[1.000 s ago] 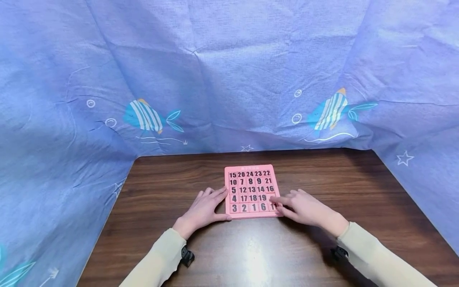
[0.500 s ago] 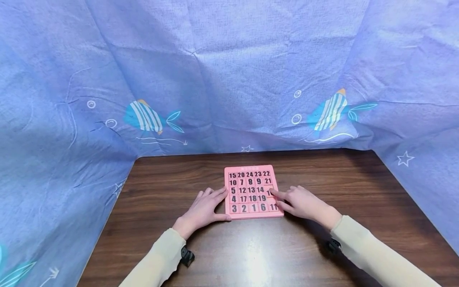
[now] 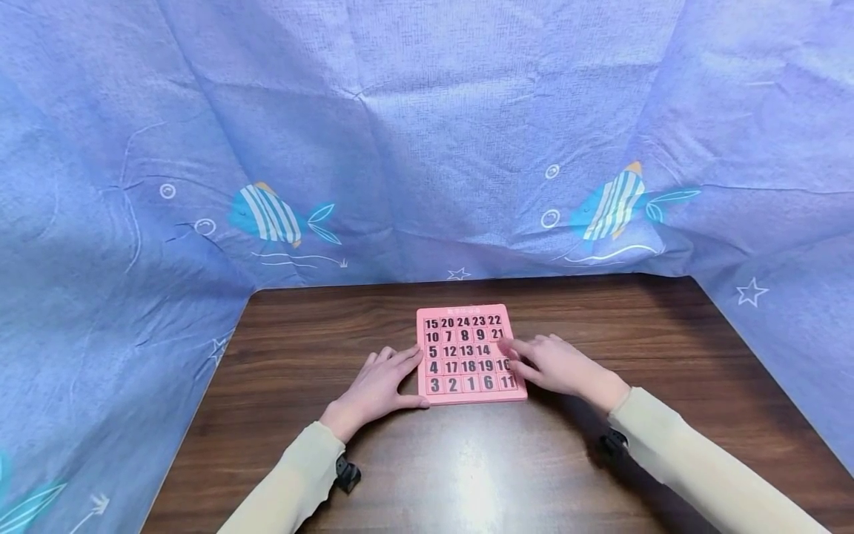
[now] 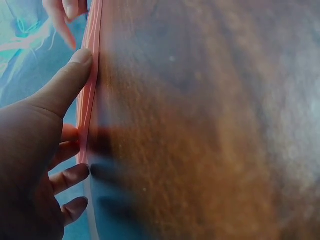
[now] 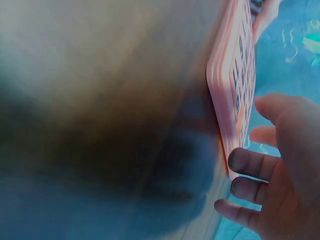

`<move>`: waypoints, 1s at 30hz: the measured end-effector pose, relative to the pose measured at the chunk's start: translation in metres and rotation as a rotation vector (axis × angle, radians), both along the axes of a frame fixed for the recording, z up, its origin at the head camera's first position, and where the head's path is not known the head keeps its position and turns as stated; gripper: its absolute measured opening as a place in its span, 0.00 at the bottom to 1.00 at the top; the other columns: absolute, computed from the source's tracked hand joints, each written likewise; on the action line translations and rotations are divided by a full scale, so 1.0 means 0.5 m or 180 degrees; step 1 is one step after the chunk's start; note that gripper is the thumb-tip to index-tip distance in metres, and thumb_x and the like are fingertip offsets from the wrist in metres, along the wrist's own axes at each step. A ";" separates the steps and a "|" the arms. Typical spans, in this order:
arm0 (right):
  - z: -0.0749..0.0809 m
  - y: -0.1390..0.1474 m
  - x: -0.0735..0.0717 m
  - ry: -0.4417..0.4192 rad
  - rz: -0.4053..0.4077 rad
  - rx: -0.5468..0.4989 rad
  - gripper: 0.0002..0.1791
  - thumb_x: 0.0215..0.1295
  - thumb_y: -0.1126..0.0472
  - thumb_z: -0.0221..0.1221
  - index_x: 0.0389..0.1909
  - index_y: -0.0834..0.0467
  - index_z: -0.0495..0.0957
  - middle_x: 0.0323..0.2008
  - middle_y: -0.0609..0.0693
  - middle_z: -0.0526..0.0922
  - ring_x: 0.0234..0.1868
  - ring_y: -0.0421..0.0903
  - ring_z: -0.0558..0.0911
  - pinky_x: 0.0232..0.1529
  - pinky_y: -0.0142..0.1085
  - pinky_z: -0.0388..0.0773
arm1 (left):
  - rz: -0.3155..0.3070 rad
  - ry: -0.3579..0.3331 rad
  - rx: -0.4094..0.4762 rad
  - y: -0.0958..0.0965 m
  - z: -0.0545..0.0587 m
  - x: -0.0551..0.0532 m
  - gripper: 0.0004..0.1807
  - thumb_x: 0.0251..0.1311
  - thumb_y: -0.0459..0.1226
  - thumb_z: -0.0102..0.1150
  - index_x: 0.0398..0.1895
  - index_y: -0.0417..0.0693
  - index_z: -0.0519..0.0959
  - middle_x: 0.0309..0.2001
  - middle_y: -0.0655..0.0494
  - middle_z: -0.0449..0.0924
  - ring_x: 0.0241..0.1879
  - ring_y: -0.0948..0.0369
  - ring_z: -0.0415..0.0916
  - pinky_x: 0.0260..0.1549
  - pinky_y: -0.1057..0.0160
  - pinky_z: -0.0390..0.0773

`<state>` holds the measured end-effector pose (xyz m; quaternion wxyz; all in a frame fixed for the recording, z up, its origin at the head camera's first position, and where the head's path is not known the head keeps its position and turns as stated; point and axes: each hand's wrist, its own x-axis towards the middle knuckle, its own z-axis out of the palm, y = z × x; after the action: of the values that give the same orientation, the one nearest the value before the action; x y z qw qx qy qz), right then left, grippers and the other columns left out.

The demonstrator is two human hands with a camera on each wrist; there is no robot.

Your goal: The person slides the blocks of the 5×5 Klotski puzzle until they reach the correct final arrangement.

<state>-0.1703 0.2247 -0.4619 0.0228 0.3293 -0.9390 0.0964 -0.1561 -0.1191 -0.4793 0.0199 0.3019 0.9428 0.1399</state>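
Observation:
A pink sliding number puzzle (image 3: 467,358) lies on the brown wooden table, with black numbers on its tiles. My left hand (image 3: 375,389) holds its near left corner, thumb at the front edge and fingers along the left side. In the left wrist view, the thumb (image 4: 67,80) presses against the puzzle's rim. From the right, my right hand (image 3: 560,363) reaches over the board with its index fingertip right at the tile 21 (image 3: 497,334). Below that tile, the right end of the middle row shows a gap, partly covered by the fingers. The tile 16 (image 3: 502,365) sits under the gap.
The wooden table (image 3: 320,326) extends around the puzzle on all sides. A blue cloth (image 3: 440,148) with printed fish hangs behind it and down both sides. Each wrist carries a black strapped device (image 3: 348,473) below the pale sleeve.
The tile 16 has slid down one row, and the gap is now above it. My right hand has moved slightly up the board to the tile 21. The left hand stays in place.

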 end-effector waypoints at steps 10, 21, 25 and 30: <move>0.001 -0.007 -0.041 -0.0170 -0.0064 0.0148 0.26 0.67 0.49 0.53 0.64 0.53 0.70 0.13 0.43 0.70 0.26 0.45 0.77 0.35 0.47 0.72 | 0.0006 -0.0077 -0.0080 0.001 0.001 -0.001 0.50 0.46 0.68 0.56 0.69 0.52 0.62 0.69 0.58 0.59 0.52 0.58 0.63 0.46 0.56 0.60; -0.010 -0.012 0.017 0.0001 -0.0089 0.0212 0.28 0.65 0.46 0.54 0.63 0.53 0.71 0.23 0.43 0.82 0.30 0.46 0.73 0.34 0.43 0.66 | 0.0059 -0.0096 -0.0044 0.002 0.003 0.000 0.51 0.44 0.69 0.57 0.70 0.53 0.62 0.69 0.58 0.60 0.51 0.58 0.63 0.47 0.55 0.60; -0.006 -0.019 0.014 0.0029 -0.0010 0.0070 0.25 0.64 0.47 0.55 0.58 0.56 0.75 0.23 0.43 0.82 0.30 0.45 0.72 0.33 0.39 0.63 | 0.0070 -0.0072 -0.0057 0.000 0.002 0.000 0.51 0.44 0.70 0.56 0.70 0.53 0.62 0.69 0.58 0.61 0.49 0.58 0.63 0.46 0.55 0.60; -0.001 -0.023 -0.030 -0.0083 -0.0134 -0.0153 0.22 0.66 0.50 0.54 0.58 0.55 0.75 0.38 0.50 0.85 0.38 0.51 0.78 0.41 0.48 0.68 | 0.0067 -0.0017 -0.0085 0.000 -0.003 -0.002 0.51 0.44 0.70 0.56 0.69 0.53 0.63 0.68 0.58 0.61 0.49 0.58 0.63 0.45 0.56 0.60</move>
<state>-0.1855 0.2134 -0.4626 0.0206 0.3075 -0.9434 0.1227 -0.1570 -0.1188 -0.4810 0.0250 0.2914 0.9477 0.1282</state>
